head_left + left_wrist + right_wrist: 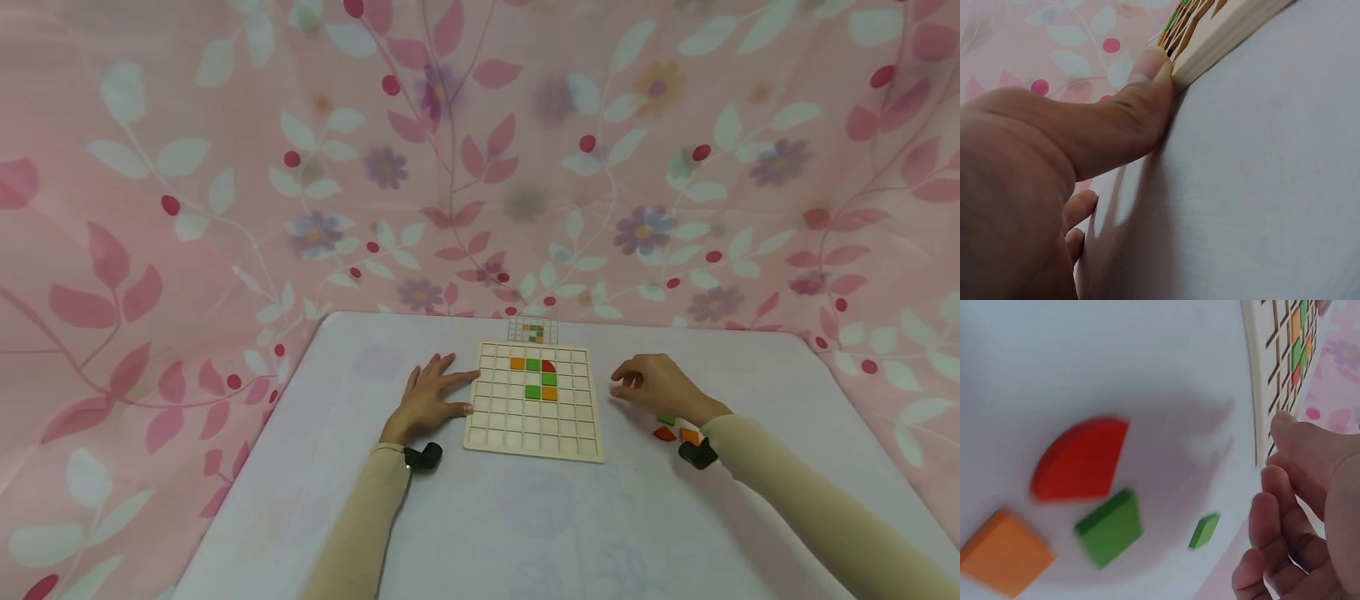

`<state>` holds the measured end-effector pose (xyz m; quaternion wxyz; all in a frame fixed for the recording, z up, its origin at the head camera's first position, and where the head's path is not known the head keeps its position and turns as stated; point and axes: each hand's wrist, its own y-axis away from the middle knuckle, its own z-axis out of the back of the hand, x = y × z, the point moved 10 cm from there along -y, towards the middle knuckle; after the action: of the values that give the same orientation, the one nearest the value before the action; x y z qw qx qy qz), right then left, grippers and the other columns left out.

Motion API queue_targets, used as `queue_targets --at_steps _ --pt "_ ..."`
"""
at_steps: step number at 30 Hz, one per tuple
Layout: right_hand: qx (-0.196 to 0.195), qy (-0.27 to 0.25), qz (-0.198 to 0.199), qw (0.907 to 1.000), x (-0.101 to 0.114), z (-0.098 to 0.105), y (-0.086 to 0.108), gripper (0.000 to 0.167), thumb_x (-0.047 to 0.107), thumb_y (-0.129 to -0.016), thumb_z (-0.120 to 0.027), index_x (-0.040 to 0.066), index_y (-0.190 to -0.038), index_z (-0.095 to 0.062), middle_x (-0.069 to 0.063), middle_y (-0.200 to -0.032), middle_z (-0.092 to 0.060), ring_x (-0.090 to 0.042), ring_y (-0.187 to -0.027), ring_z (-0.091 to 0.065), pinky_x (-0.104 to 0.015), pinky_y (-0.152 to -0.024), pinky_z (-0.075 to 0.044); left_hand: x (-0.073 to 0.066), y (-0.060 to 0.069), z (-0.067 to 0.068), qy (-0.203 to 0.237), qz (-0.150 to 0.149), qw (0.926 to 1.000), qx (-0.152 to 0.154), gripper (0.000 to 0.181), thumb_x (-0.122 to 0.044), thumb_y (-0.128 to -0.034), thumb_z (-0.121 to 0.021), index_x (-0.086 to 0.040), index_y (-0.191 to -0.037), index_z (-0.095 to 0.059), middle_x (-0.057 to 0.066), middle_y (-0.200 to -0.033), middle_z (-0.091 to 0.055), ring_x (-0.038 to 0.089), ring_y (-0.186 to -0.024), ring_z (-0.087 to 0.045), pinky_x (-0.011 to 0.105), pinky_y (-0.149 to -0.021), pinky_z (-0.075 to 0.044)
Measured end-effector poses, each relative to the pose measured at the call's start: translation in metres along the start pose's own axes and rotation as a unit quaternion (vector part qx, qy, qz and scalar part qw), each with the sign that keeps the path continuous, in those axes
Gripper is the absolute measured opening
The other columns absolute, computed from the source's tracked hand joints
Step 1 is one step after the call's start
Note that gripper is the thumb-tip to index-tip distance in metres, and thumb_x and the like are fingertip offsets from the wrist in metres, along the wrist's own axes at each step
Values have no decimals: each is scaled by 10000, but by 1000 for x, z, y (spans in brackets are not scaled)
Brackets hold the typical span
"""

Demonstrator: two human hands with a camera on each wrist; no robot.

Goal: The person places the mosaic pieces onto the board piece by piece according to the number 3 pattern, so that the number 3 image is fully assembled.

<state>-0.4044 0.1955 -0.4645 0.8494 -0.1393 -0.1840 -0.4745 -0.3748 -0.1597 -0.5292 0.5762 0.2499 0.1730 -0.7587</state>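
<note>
Board (498, 437): lying flat on the table (480, 533) between both hands, showing a square wooden grid.
Left hand (429, 404): resting at the board's nine o'clock, spreading its fingers apart, touching the edge with forefinger and thumb; in the left wrist view, setting the thumb tip against the wooden side.
Right hand (660, 387): hovering just beside the board at three o'clock, bending its fingers loosely, leaving thumb and forefinger tips apart in the head view.
Top row: running across the grid from nine toward three o'clock, taking in upper orange (517, 363), upper green (533, 364) and red quarter (549, 366).
Middle green (549, 379): sitting at the red quarter's six o'clock.
Bottom pair: lining up lower orange (549, 393) at the middle green's six o'clock, with lower green (532, 392) at its nine.
Loose red (1082, 462): lying on the table, around six o'clock from the right hand in the head view.
Near green (1110, 528): lying close by the loose red, toward five o'clock in the right wrist view.
Loose orange (1007, 553): lying between eight and nine o'clock from the near green.
Far green (1204, 530): lying apart at the near green's three o'clock.
Card (533, 330): lying at the board's twelve o'clock, showing a small grid with coloured cells in a like layout.
Backdrop (480, 167): hanging beyond the table at twelve o'clock, showing leaves and flowers on pink.
</note>
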Motion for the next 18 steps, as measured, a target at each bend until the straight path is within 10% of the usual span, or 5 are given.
queue_targets --at_steps 18 --pt "407 26 -531 9978 -48 11 67 221 255 -905 -850 97 -1051 -804 75 -908 -724 -107 -849 -616 -264 -747 -546 -3 1 4 -23 -85 10000 40 657 -381 -929 -816 -305 -1539 -585 138 -1774 -219 387 -1666 -52 677 -1302 15"
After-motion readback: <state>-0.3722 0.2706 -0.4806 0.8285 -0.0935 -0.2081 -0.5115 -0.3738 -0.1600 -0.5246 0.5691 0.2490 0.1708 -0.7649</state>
